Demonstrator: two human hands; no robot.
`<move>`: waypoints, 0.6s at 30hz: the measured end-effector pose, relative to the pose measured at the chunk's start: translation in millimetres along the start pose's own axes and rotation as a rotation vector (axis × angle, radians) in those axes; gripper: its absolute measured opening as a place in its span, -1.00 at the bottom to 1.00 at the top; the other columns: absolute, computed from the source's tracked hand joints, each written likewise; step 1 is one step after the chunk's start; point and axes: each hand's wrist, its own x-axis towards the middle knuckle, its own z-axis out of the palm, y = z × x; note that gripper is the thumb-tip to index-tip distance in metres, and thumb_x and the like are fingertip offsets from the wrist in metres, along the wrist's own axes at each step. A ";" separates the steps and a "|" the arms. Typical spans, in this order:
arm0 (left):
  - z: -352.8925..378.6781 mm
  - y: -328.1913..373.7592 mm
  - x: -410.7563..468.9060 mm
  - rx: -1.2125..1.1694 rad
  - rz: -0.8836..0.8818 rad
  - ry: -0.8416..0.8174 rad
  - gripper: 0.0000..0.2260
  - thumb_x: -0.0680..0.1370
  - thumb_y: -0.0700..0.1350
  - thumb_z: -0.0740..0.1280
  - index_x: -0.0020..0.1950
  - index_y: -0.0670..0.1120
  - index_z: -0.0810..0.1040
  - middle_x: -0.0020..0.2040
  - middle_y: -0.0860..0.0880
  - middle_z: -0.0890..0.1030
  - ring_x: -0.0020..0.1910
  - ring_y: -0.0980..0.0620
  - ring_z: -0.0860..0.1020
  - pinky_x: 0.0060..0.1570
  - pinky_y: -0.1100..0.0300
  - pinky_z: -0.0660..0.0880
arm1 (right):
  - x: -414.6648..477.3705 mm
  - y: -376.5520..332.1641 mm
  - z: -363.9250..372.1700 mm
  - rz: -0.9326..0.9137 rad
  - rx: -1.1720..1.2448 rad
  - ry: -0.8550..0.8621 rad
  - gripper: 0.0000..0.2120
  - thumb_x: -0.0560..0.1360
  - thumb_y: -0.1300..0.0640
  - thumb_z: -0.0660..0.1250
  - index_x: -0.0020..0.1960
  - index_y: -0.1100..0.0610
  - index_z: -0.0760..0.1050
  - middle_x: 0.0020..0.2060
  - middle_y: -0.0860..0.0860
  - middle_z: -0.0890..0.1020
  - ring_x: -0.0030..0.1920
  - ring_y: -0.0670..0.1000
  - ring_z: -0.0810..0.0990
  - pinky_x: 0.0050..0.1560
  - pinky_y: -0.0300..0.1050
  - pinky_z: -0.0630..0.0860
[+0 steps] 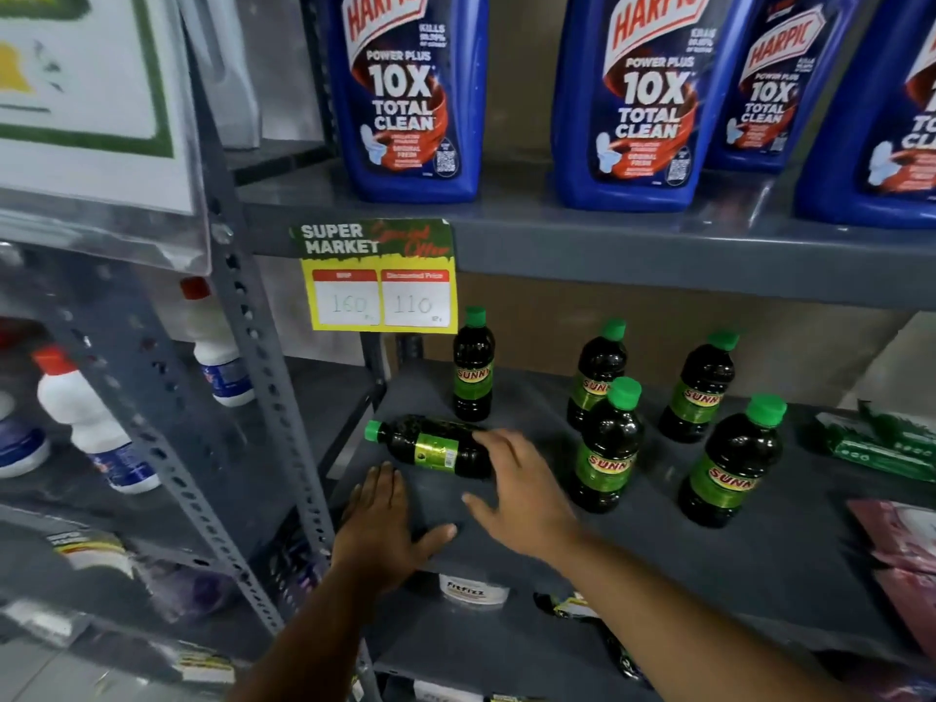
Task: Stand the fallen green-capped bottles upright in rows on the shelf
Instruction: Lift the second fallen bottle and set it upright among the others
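One bottle [433, 446] lies on its side near the grey shelf's [790, 539] left front, five others upright behind and right; it is best gripped mid-body and tipped cap-up. Right hand [516, 491], fingers spread, reaches its base; left hand [382, 524] rests flat, holding nothing

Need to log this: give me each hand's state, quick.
Left hand: open, flat on the shelf, holding nothing.
Right hand: open, fingers spread at the fallen green-capped bottle, not gripping.
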 end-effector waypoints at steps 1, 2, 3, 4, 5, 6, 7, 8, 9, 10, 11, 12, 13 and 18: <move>0.3 1.0 -0.6 -0.008 -0.004 0.009 0.17 0.19 0.62 -0.25 0.52 -0.23 -0.05 0.55 -0.21 0.00 0.53 -0.10 -0.08 0.48 -0.04 -0.08 | 19.4 -5.7 1.3 0.056 0.006 -0.057 -0.30 0.45 -0.04 0.39 0.48 0.13 0.22 0.40 0.09 0.35 0.37 0.11 0.35 0.36 0.01 0.37; 0.1 1.0 -0.5 -0.007 -0.009 0.012 0.18 0.18 0.62 -0.25 0.52 -0.23 -0.05 0.55 -0.21 0.00 0.53 -0.10 -0.08 0.48 -0.03 -0.09 | 37.9 -9.4 3.7 0.104 -0.013 -0.116 -0.29 0.45 -0.01 0.39 0.50 0.14 0.19 0.43 0.11 0.33 0.39 0.14 0.34 0.36 0.03 0.37; -0.1 1.7 0.3 0.000 -0.014 0.007 0.19 0.17 0.63 -0.24 0.52 -0.22 -0.06 0.56 -0.20 -0.01 0.53 -0.09 -0.09 0.48 -0.01 -0.11 | 53.2 -10.6 6.5 0.125 -0.066 -0.179 -0.29 0.45 0.01 0.39 0.50 0.14 0.19 0.43 0.13 0.33 0.38 0.17 0.35 0.34 0.06 0.39; -1.0 2.5 0.5 0.004 -0.019 -0.006 0.20 0.16 0.64 -0.23 0.52 -0.22 -0.09 0.56 -0.19 -0.05 0.52 -0.08 -0.12 0.47 0.00 -0.14 | 65.1 -10.8 9.6 0.124 -0.142 -0.250 -0.32 0.44 0.04 0.40 0.48 0.16 0.22 0.41 0.15 0.35 0.36 0.20 0.38 0.30 0.08 0.43; -2.8 1.4 1.3 0.006 -0.026 -0.029 0.22 0.13 0.65 -0.19 0.52 -0.21 -0.13 0.56 -0.18 -0.10 0.52 -0.08 -0.15 0.47 0.00 -0.16 | 75.7 -11.6 14.3 0.116 -0.212 -0.319 -0.35 0.43 0.07 0.41 0.44 0.17 0.26 0.37 0.16 0.39 0.33 0.23 0.42 0.25 0.08 0.46; -4.7 2.3 1.3 0.005 -0.026 -0.064 0.27 0.09 0.67 -0.12 0.52 -0.20 -0.18 0.56 -0.17 -0.14 0.52 -0.08 -0.19 0.47 -0.01 -0.18 | 81.2 -10.9 18.2 0.122 -0.263 -0.385 -0.36 0.40 0.10 0.43 0.41 0.17 0.28 0.34 0.17 0.43 0.29 0.24 0.46 0.20 0.08 0.48; -7.2 2.1 1.6 0.010 -0.023 -0.103 0.32 0.04 0.68 -0.02 0.51 -0.20 -0.22 0.55 -0.17 -0.19 0.51 -0.08 -0.22 0.47 -0.01 -0.21 | 85.2 -11.1 22.7 0.130 -0.293 -0.435 -0.33 0.37 0.10 0.46 0.40 0.17 0.29 0.32 0.17 0.45 0.26 0.25 0.48 0.17 0.07 0.49; -9.7 2.3 1.7 0.021 -0.014 -0.138 0.38 0.01 0.67 0.09 0.50 -0.21 -0.25 0.55 -0.17 -0.23 0.51 -0.09 -0.25 0.46 -0.01 -0.24 | 87.0 -10.8 27.2 0.142 -0.314 -0.454 -0.28 0.35 0.06 0.50 0.40 0.17 0.28 0.31 0.17 0.46 0.26 0.25 0.49 0.18 0.07 0.48; -10.8 2.8 1.4 0.034 -0.007 -0.162 0.41 -0.01 0.64 0.21 0.49 -0.21 -0.28 0.54 -0.18 -0.25 0.50 -0.09 -0.27 0.43 0.00 -0.27 | 87.7 -9.3 30.8 0.153 -0.335 -0.442 -0.24 0.32 0.01 0.52 0.41 0.17 0.27 0.31 0.16 0.46 0.26 0.25 0.49 0.20 0.07 0.46; -10.2 1.6 1.7 0.045 -0.007 -0.175 0.43 -0.02 0.61 0.29 0.49 -0.21 -0.30 0.54 -0.18 -0.27 0.50 -0.09 -0.28 0.42 0.01 -0.28 | 88.3 -8.6 33.5 0.163 -0.351 -0.416 -0.21 0.31 -0.02 0.54 0.41 0.16 0.27 0.31 0.16 0.46 0.27 0.25 0.48 0.22 0.08 0.45; -8.9 1.3 2.1 0.051 -0.011 -0.173 0.44 -0.03 0.58 0.34 0.49 -0.21 -0.30 0.54 -0.18 -0.26 0.50 -0.09 -0.27 0.43 0.00 -0.27 | 87.9 -6.4 35.4 0.171 -0.360 -0.379 -0.21 0.30 -0.02 0.53 0.42 0.14 0.27 0.31 0.16 0.47 0.27 0.24 0.48 0.23 0.08 0.44; -6.9 -0.3 2.5 0.056 -0.016 -0.166 0.44 -0.03 0.56 0.36 0.49 -0.20 -0.30 0.54 -0.18 -0.25 0.50 -0.09 -0.27 0.45 -0.02 -0.25 | 86.9 -4.3 38.7 0.174 -0.356 -0.337 -0.23 0.31 -0.01 0.52 0.42 0.12 0.28 0.30 0.14 0.48 0.27 0.23 0.49 0.23 0.07 0.44; -5.5 -0.9 2.6 0.056 -0.016 -0.161 0.44 -0.04 0.56 0.36 0.49 -0.20 -0.30 0.54 -0.17 -0.25 0.50 -0.09 -0.27 0.47 -0.04 -0.23 | 85.4 -1.2 41.5 0.179 -0.337 -0.295 -0.25 0.32 0.02 0.50 0.43 0.10 0.29 0.31 0.13 0.48 0.27 0.22 0.48 0.23 0.06 0.43; -5.9 -2.0 1.7 0.050 0.020 -0.149 0.42 0.00 0.55 0.34 0.48 -0.22 -0.31 0.54 -0.19 -0.24 0.50 -0.11 -0.28 0.48 -0.09 -0.21 | 67.0 8.4 43.8 0.207 0.006 -0.074 -0.29 0.35 0.06 0.44 0.46 0.09 0.30 0.35 0.07 0.47 0.35 0.16 0.37 0.35 0.00 0.32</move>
